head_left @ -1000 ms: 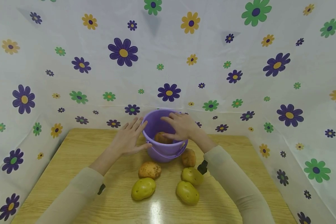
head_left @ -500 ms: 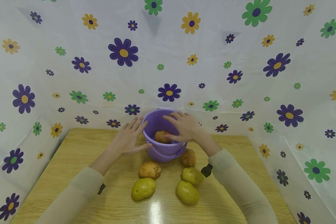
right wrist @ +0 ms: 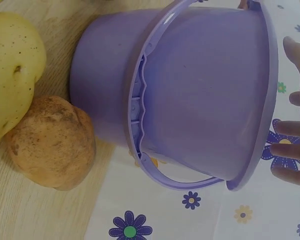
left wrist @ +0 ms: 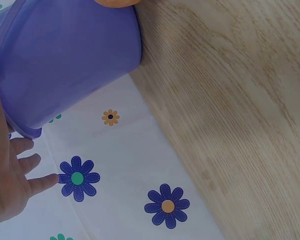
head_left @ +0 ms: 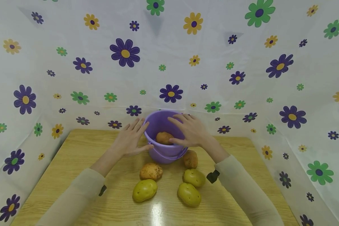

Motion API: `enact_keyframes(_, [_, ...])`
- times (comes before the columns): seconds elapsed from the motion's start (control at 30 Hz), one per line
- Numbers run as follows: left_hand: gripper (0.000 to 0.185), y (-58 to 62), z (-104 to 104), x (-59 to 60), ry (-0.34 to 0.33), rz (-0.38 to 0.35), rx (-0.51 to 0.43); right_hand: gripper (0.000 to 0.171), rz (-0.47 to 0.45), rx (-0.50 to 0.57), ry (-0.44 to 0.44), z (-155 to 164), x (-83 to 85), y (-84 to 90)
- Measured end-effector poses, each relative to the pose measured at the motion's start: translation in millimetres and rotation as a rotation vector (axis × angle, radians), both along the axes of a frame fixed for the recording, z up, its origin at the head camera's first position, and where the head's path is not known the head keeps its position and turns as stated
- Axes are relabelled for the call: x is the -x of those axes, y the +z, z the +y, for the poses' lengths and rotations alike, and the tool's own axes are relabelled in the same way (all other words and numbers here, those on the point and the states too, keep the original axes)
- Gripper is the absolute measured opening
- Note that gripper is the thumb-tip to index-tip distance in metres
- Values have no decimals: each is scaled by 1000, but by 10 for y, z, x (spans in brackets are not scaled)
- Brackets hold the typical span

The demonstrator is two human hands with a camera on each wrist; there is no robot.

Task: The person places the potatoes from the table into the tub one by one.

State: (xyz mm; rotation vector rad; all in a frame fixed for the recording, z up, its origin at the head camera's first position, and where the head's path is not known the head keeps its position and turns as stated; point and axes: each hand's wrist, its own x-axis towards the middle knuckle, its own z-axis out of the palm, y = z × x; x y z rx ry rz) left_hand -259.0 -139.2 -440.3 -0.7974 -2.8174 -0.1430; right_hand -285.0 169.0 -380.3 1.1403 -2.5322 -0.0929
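A purple bucket (head_left: 165, 157) stands upright at the table's back, its handle lowered to the front. One brown potato (head_left: 163, 138) lies inside. My left hand (head_left: 127, 141), fingers spread, is at the bucket's left rim; whether it touches is unclear. Over the right rim, my right hand (head_left: 194, 131) hovers with spread fingers and holds nothing. The right wrist view shows a gap between those fingers (right wrist: 286, 151) and the rim. In front of the bucket lie a brown potato (head_left: 151, 171) and a yellow-green potato (head_left: 145, 190) at left, another brown potato (head_left: 190, 159) and two yellow-green potatoes (head_left: 189, 195) at right.
A wood-grain table (head_left: 82, 157) carries everything. White cloth (head_left: 147, 75) with printed flowers encloses its back and sides, close behind the bucket. Dark straps (head_left: 213, 176) show at the sleeves.
My right hand has drawn right and slightly back from over the bucket, uncovering more of the potato inside. The left hand and the potatoes on the table have stayed put.
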Motion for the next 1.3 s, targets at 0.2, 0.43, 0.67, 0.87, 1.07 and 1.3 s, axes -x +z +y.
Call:
enact_keyframes(0.2, [103, -2, 3, -3, -2, 3, -7, 89, 30, 3, 0, 66, -75, -7])
enact_keyframes(0.43, [103, -6, -1, -7, -1, 0, -8, 103, 74, 20, 6, 149, -166, -21])
enact_keyframes(0.67, [104, -3, 2, -7, -1, -9, -9, 98, 104, 35, 19, 253, -259, -41])
enact_keyframes(0.87, [104, 4, 5, -12, 1, -6, -3, 106, 121, 59, 9, 346, -346, -85])
enact_keyframes(1.07, [104, 13, 5, -20, 2, -12, -2, 102, 106, 70, -10, 459, -446, -125])
enact_keyframes(1.3, [103, 15, 6, -22, 2, -1, -4, 94, 116, 90, -7, 595, -553, -200])
